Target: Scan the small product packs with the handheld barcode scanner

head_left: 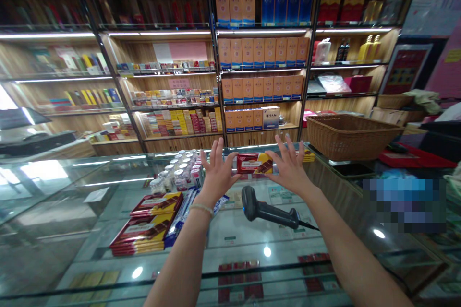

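A red and yellow chocolate bar (254, 163) is held level above the glass counter, its printed face toward me. My left hand (217, 172) pinches its left end between thumb and forefinger, the other fingers spread upward. At the right end my right hand (292, 171) grips it the same way. Below the hands lies a black barcode scanner (268, 212), its cable running off to the right. Stacked chocolate bars (147, 223) sit left of my left arm, beside blue-and-white packets (182, 218) partly hidden by my wrist.
Several small clear-lidded containers (182, 170) stand together behind the stacks. A wicker basket (353, 136) rests at the counter's right, near a red tray (414, 156). More yellow packs (309, 156) show behind my right hand. Shelves of boxes (261, 53) line the wall.
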`<state>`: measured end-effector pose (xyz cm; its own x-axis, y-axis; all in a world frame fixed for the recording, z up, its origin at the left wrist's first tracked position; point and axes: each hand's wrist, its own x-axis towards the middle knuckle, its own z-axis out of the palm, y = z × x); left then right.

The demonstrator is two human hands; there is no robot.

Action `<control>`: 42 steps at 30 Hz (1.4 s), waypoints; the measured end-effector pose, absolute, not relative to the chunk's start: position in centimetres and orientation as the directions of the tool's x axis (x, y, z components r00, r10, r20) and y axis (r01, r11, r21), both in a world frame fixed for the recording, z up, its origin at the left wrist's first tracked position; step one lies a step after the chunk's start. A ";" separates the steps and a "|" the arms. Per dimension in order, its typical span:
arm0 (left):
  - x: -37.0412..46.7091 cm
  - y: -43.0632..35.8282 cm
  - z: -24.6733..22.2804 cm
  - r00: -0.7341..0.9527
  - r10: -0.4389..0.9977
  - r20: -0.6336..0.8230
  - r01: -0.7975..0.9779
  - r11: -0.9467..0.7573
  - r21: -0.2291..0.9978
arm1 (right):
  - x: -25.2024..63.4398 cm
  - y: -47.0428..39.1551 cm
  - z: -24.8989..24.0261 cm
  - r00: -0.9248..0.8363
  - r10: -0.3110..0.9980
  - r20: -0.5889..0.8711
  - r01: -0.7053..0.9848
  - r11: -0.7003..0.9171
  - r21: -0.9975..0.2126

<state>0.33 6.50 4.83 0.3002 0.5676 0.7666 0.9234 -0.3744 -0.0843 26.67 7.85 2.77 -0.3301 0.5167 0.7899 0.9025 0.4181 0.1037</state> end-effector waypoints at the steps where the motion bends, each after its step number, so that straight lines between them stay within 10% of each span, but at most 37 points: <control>1: 0.3 6.5 4.8 0.300 0.567 0.767 0.922 -0.377 -0.082 | 26.7 7.9 2.8 -0.328 0.517 0.791 0.903 0.418 0.101; 24: 0.3 6.9 4.8 0.259 0.613 0.747 0.936 -0.350 -0.037 | 26.9 8.6 2.4 -0.198 0.567 0.799 0.930 0.365 -0.029; 42: 5.9 8.6 9.1 0.365 0.660 0.657 0.908 -0.408 -0.094 | 34.4 10.5 7.7 -0.372 0.594 0.713 0.895 0.432 0.108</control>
<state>5.88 8.55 9.14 0.3649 0.6598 0.6569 0.9080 -0.4081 -0.0945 34.36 10.55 7.67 -0.3722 0.5938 0.7134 0.8954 0.4321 0.1076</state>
